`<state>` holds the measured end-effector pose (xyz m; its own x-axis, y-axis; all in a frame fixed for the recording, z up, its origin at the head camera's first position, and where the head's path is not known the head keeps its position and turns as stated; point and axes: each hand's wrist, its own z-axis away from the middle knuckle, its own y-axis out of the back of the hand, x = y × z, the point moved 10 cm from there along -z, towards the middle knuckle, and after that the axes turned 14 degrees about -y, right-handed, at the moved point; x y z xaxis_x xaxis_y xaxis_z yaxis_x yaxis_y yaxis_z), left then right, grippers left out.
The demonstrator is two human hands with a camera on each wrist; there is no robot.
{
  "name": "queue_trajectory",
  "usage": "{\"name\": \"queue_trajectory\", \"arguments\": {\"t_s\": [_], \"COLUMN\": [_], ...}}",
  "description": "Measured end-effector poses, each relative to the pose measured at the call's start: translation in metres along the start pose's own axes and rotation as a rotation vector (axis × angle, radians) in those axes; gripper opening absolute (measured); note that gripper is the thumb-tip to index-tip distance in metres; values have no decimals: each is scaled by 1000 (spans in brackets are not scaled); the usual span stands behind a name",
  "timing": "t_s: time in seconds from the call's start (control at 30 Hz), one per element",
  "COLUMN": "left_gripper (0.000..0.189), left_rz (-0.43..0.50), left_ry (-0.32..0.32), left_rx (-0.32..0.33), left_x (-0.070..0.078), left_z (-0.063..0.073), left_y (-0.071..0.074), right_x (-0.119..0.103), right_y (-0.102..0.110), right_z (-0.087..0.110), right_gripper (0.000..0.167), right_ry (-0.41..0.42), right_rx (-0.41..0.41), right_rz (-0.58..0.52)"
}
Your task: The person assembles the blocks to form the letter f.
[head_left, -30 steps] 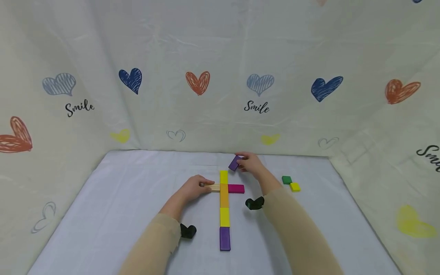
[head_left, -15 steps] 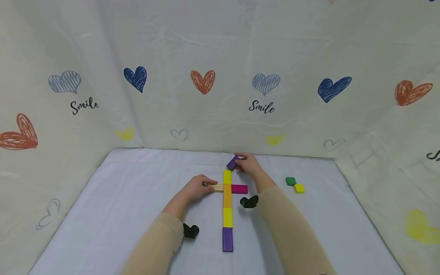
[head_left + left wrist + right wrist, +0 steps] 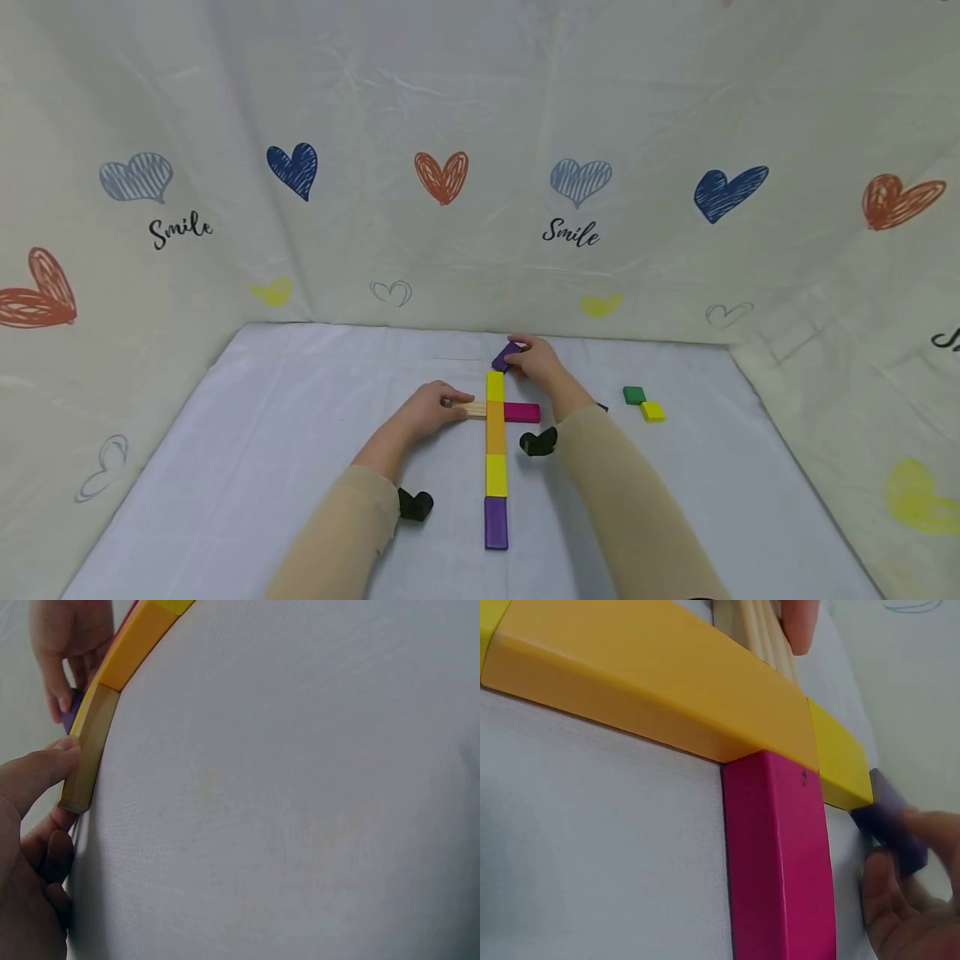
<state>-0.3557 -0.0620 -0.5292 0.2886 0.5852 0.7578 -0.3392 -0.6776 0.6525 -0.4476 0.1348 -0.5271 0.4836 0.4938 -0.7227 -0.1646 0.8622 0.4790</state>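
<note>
In the head view, my left hand (image 3: 431,408) pinches the plain ridged wooden block (image 3: 476,409), its inner end against the orange block (image 3: 496,427). The left wrist view has the thumb on this wooden block (image 3: 94,750) and fingers at its outer end. My right hand (image 3: 538,364) grips a purple block (image 3: 504,357) between thumb and fingers, tilted at the far end of the upper yellow block (image 3: 495,386). In the right wrist view a corner of that purple block (image 3: 891,821) is right at the yellow block's end. A magenta block (image 3: 522,412) abuts the orange one on the right.
The column runs on toward me with a lower yellow block (image 3: 497,475) and another purple block (image 3: 496,522). To the right lie a small green block (image 3: 633,395) and a small yellow block (image 3: 652,412). A heart-printed cloth (image 3: 480,250) hangs behind the white table (image 3: 300,433).
My right hand has brought the purple block left, closer to the column's far end. The left hand stays on the wooden block. The head view has shifted slightly.
</note>
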Motion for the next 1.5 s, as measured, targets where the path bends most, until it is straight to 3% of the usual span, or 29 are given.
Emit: {"name": "queue_trajectory", "arguments": {"t_s": [0.37,0.87,1.13,1.5], "left_gripper": [26,26,26,26], "left_rz": [4,-7,-18,3], "left_ry": [0,-11,-11,-20], "left_rx": [7,1,-5,11], "left_x": [0,-3,-6,-5], "left_z": [0,-3,-4,-2], "left_y": [0,-2,-1,-1], "right_x": [-7,-10,-14,-12], "right_y": [-3,2,16,38], "right_z": [3,11,22,46], "right_gripper": [47,49,48,42], "right_ry": [34,78,148,229], "right_rx": [54,62,83,169], "right_rz": [158,223,207,333]}}
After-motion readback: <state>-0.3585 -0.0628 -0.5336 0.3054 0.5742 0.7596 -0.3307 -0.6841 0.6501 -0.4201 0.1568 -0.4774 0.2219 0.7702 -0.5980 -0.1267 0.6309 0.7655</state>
